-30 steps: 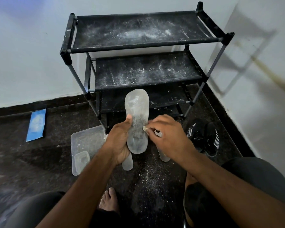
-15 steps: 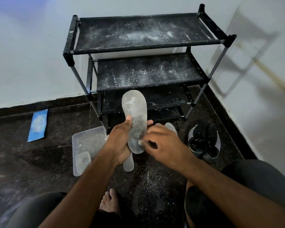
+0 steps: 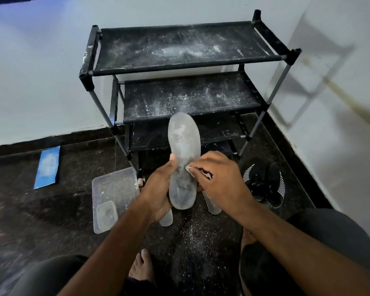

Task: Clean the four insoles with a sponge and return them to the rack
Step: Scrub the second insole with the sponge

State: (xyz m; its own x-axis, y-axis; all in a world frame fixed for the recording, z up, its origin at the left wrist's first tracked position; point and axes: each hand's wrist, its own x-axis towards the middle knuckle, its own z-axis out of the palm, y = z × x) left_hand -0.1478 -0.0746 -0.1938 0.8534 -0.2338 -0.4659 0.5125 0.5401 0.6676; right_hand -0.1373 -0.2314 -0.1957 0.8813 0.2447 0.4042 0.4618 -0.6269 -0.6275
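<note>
My left hand (image 3: 158,189) grips a grey, dusty insole (image 3: 183,150) by its heel end and holds it upright in front of the black shoe rack (image 3: 179,69). My right hand (image 3: 218,180) pinches a small pale sponge (image 3: 189,168) and presses it against the insole's right edge near the middle. Two more insoles lie on the floor under my hands: one (image 3: 166,218) pokes out below my left hand, another (image 3: 213,205) below my right wrist. Most of both is hidden.
The rack's shelves are covered in white powder. A clear plastic tray (image 3: 113,189) with a small tub (image 3: 106,212) in it sits on the dark floor at left. Black shoes (image 3: 263,184) stand at right by the wall. A blue card (image 3: 48,164) lies far left. My bare foot (image 3: 142,265) is below.
My right hand with the sponge has moved up the insole from near the heel to its middle. The insole stays upright in my left hand.
</note>
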